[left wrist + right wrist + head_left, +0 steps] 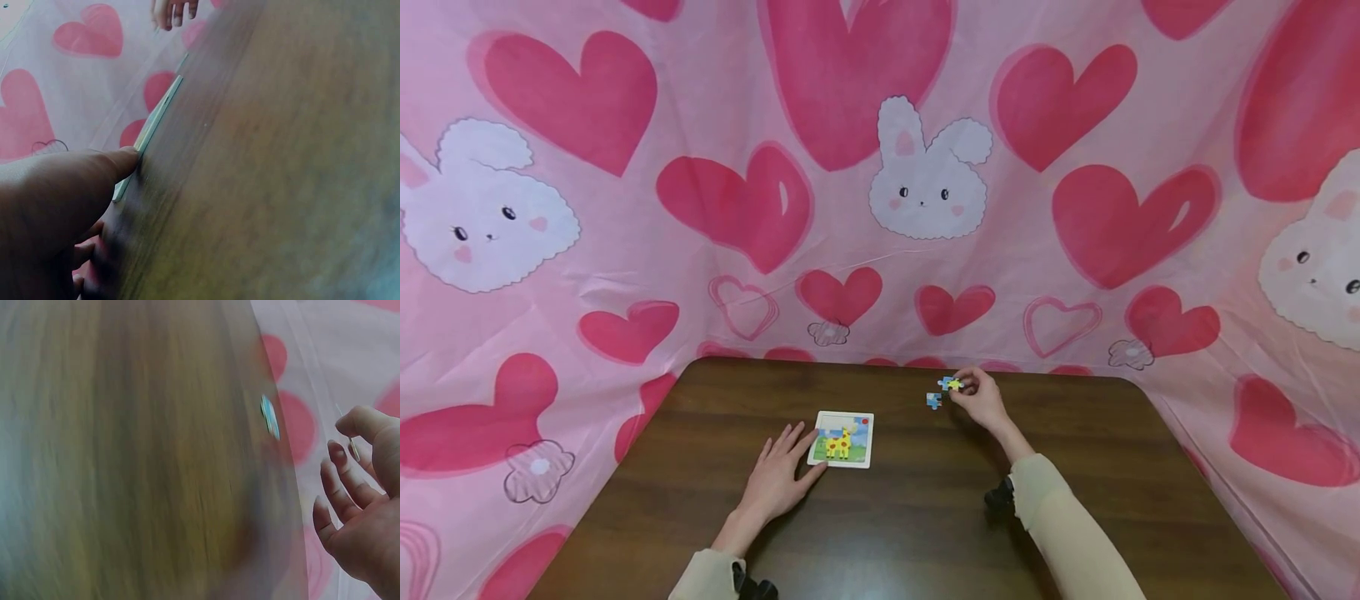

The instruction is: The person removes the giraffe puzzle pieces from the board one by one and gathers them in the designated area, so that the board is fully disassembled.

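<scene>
My left hand (777, 477) rests on the table at the left side of a small square puzzle board (868, 462), its thumb and a finger touching the white frame. The board shows a yellow giraffe on green grass, with a blank patch at its upper left. In the left wrist view the thumb (125, 161) presses on the edge of the board. Further right, my right hand (983, 402) pinches a blue and yellow puzzle piece (951, 384) between thumb and finger, raised off the table. Another blue piece (933, 401) lies on the table just below it.
The dark brown wooden table (880, 533) ends at a pink cloth (925, 275) printed with hearts and rabbits, which hangs behind it and on both sides. Dark wrist cameras (1000, 497) are strapped at both sleeves.
</scene>
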`<state>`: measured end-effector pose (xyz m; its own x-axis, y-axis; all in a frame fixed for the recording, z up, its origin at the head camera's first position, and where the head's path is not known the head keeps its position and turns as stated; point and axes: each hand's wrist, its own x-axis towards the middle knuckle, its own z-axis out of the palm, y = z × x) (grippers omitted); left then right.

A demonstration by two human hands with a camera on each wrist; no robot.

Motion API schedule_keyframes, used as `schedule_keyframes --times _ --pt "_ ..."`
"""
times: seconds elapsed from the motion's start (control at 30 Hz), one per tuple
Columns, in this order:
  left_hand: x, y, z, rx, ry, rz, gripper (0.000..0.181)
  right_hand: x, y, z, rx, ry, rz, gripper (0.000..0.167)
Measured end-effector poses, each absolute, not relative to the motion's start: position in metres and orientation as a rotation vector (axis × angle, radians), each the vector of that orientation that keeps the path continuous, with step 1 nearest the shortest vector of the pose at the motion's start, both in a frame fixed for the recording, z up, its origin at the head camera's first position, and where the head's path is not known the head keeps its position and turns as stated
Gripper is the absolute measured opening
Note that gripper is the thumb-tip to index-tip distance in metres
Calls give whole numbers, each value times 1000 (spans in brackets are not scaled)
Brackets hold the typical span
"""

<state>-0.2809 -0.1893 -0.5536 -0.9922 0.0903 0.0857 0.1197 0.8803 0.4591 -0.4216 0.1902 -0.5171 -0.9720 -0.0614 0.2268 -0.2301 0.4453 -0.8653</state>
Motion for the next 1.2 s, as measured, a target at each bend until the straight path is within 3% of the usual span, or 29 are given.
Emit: schedule_keyframes --times 0.5,1.2 --pt "-280 -188 -554 -165 -2990 -742 72 -421 249 -528 287 -2571 1164 28" --pt "-280 -189 -553 -179 -2972 -693 72 -413 252 -551 205 -2681 1126 30"
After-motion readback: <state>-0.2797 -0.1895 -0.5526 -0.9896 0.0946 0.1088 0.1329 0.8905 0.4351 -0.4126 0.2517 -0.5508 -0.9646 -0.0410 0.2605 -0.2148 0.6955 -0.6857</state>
